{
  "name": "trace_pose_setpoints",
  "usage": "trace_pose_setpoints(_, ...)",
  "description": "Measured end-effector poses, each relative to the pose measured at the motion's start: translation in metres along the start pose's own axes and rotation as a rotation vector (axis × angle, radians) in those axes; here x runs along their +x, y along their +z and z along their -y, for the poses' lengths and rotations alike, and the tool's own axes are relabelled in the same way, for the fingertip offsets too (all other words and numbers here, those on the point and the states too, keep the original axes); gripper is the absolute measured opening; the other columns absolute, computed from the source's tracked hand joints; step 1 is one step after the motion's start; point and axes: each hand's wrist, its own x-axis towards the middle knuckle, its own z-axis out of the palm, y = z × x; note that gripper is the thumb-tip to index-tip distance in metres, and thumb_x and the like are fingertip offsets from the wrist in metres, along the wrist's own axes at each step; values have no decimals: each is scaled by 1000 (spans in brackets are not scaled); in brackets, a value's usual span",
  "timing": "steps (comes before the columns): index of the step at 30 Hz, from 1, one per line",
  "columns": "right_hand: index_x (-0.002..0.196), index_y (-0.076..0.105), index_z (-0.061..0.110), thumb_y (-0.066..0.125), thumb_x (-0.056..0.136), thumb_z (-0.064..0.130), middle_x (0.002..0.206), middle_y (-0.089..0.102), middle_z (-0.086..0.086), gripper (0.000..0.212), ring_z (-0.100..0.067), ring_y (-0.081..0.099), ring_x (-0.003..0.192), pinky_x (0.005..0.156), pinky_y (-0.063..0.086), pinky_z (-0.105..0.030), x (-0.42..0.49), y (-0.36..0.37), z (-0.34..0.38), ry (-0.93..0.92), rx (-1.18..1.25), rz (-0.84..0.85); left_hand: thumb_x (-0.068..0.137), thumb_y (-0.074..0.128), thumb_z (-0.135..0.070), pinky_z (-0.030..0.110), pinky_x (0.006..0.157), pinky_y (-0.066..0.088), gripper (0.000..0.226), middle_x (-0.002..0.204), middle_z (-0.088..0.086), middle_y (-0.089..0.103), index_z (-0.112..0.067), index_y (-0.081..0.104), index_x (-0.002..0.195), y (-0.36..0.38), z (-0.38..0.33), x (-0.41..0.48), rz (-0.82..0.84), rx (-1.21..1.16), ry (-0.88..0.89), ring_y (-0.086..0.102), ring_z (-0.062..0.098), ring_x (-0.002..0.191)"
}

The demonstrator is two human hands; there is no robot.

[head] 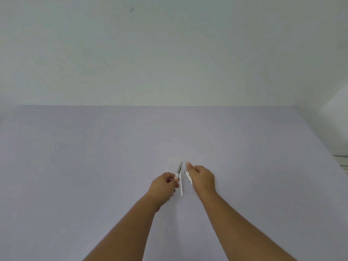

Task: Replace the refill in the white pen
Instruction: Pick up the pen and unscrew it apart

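My left hand point(164, 187) is closed around the front part of the white pen point(178, 170), whose grey tip points up and away from me. A thin white refill point(181, 185) lies flat on the table between my two hands, just right of my left fingers. My right hand point(202, 178) is closed on the rear part of the pen point(188, 177), a white barrel piece with a metal clip that shows at the hand's left edge. The two pen parts are apart, a few centimetres from each other.
The pale lilac table point(94, 166) runs to a white wall point(169, 53) at the back. Its right edge slants down at the far right, where a white object point(341, 159) shows beyond it.
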Motion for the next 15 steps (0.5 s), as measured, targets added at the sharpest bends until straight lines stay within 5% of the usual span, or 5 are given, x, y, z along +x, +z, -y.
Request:
trace_pose_setpoints(4,73,68,8,66,83,41,66,60,0,34,-17,54,68,61,44,-27,-8,0,14,64,199,136,97,48,-27,26,69,53,20,82,-3,62,-15,62,104,5,-7,-7,36,14,33,59,11,69)
trace_pose_setpoints(9,75,71,9,66,85,24,57,53,4,18,-13,45,58,59,40,-24,-11,-15,26,68,424,204,98,46,-25,19,53,37,23,73,-3,53,-15,67,93,0,-17,-17,131,-181,0,42,10,56)
trace_pose_setpoints(13,83,74,14,62,89,20,81,62,-3,14,-14,48,70,69,43,-24,-14,-27,27,58,576,368,98,47,-23,17,48,34,25,67,-5,52,-16,68,86,-6,-24,-24,178,-188,31,39,8,50)
trace_pose_setpoints(15,81,70,12,66,86,26,76,60,-1,15,-13,47,67,66,41,-25,-16,-31,28,107,548,381,97,47,-23,18,49,35,26,67,-5,52,-18,69,84,-6,-25,-27,158,-131,48,40,8,51)
